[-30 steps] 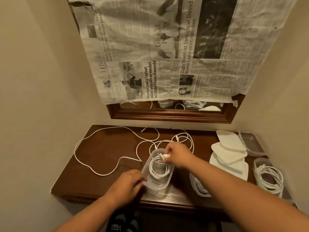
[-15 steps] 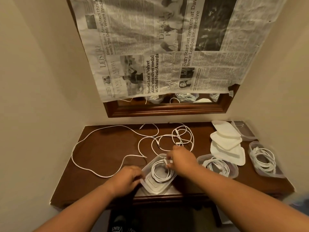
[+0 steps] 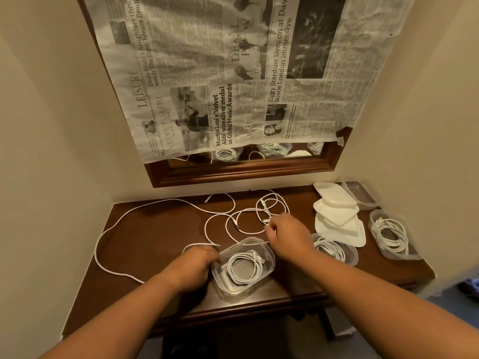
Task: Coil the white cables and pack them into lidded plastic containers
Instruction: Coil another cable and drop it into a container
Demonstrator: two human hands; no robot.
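Observation:
A clear plastic container (image 3: 268,257) stands near the table's front edge with a coiled white cable (image 3: 243,268) lying inside it, no lid on. My left hand (image 3: 197,265) grips the container's left rim. Just behind the container, my right hand (image 3: 287,234) has its fingertips pinched on the plug end of a loose white cable (image 3: 248,216) that lies in tangled loops. A second, longer loose cable (image 3: 116,226) runs in a wide curve over the left half of the table.
Two more open containers (image 3: 353,256) (image 3: 412,255) with coiled cables stand to the right. A stack of white lids (image 3: 337,216) and an empty container (image 3: 360,193) lie at the back right. The brown table (image 3: 155,234) sits between walls, below a mirror frame (image 3: 233,174) covered with newspaper.
My right hand has left the coil in the container and moved back to the loose cable's end. My left hand stays on the container's rim. The camera has shifted.

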